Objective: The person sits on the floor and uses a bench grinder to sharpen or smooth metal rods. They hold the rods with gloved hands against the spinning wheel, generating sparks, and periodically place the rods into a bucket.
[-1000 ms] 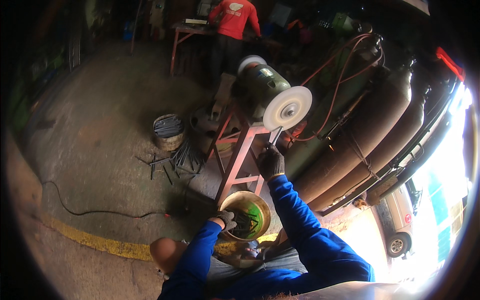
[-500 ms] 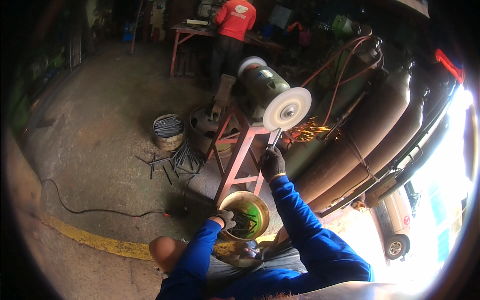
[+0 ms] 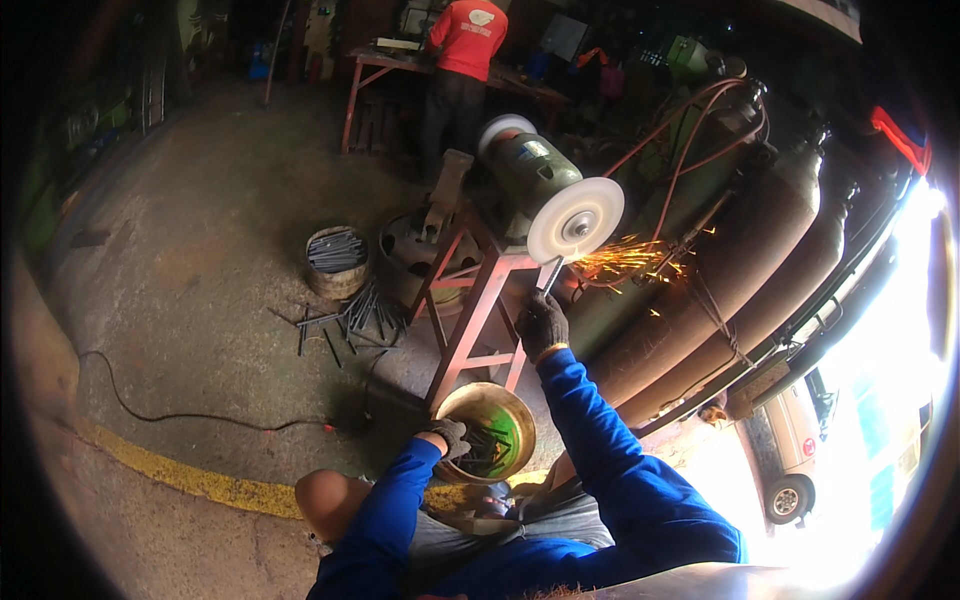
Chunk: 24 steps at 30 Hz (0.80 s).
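Note:
My right hand (image 3: 541, 324), in a dark glove, holds a flat metal piece (image 3: 549, 274) up against the lower edge of the white grinding wheel (image 3: 575, 220) of a green bench grinder (image 3: 530, 178). Orange sparks (image 3: 628, 262) spray to the right of the wheel. My left hand (image 3: 446, 436), also gloved, rests on the near rim of a round metal bowl (image 3: 512, 412) that holds several dark metal pieces. The grinder sits on a red steel stand (image 3: 478, 306). Both my sleeves are blue.
A small bucket of dark rods (image 3: 336, 260) stands left of the stand, with loose rods (image 3: 345, 320) scattered on the concrete floor. A black cable (image 3: 170, 414) and a yellow floor line (image 3: 190, 478) run at lower left. Tall gas cylinders (image 3: 745, 270) lean at right. A person in a red shirt (image 3: 464, 50) works at a far bench.
My right hand has pushed the metal piece up against the wheel, and sparks have appeared and grown. My left hand stays on the bowl.

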Each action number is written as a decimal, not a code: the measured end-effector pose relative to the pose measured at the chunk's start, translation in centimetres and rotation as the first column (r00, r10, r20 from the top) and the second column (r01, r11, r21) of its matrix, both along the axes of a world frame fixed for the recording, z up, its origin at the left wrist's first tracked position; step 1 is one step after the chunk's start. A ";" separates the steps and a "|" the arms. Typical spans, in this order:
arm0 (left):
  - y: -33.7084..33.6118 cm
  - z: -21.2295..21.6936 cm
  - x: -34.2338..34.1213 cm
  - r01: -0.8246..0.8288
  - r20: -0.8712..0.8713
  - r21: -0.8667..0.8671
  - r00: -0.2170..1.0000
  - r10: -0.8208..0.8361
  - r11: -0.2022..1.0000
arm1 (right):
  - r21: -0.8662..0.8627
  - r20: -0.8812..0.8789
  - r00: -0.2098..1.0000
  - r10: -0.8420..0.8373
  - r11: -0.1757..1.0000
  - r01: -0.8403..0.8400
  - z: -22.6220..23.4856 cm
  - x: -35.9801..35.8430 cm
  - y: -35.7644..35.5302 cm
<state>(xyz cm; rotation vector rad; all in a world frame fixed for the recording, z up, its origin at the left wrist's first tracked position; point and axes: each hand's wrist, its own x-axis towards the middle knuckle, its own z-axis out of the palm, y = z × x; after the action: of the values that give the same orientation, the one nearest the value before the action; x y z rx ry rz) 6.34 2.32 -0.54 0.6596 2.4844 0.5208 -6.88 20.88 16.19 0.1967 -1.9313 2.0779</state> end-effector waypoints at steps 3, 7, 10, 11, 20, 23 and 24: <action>-0.2 -1.3 -0.1 -0.009 0.001 -0.012 1.000 0.009 1.000 | 0.314 -0.220 0.975 -0.041 0.943 0.111 0.0 0.4 -0.7; -0.1 -1.1 -0.3 -0.009 0.009 -0.013 1.000 0.009 1.000 | -0.067 0.015 0.997 0.081 0.995 -0.080 -0.5 -0.4 -0.1; -0.2 -0.9 -0.2 -0.013 0.006 -0.001 1.000 0.013 1.000 | 0.653 -0.392 0.920 -0.012 0.700 0.287 -0.2 -0.2 0.2; -0.1 -0.6 -0.2 -0.008 0.007 0.007 1.000 0.008 1.000 | 0.746 -0.418 0.908 0.027 0.581 0.326 -1.2 -1.0 1.1; -0.4 -0.5 0.1 0.000 -0.020 0.023 1.000 0.000 1.000 | 0.735 -0.339 0.940 -0.040 0.613 0.290 0.9 1.1 -0.4; -0.3 0.2 0.2 0.002 -0.021 0.021 1.000 -0.002 1.000 | 0.617 -0.224 0.973 -0.047 0.766 0.179 1.2 1.3 0.1; -0.3 0.5 0.2 0.003 -0.010 0.015 1.000 -0.003 1.000 | 0.572 -0.199 0.979 -0.050 0.805 0.157 1.1 1.2 0.3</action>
<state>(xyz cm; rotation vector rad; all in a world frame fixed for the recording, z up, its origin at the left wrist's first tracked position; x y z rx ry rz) 6.55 1.98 -0.07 0.6730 2.4910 0.5363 -5.72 21.22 17.25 0.3781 -2.3490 1.2826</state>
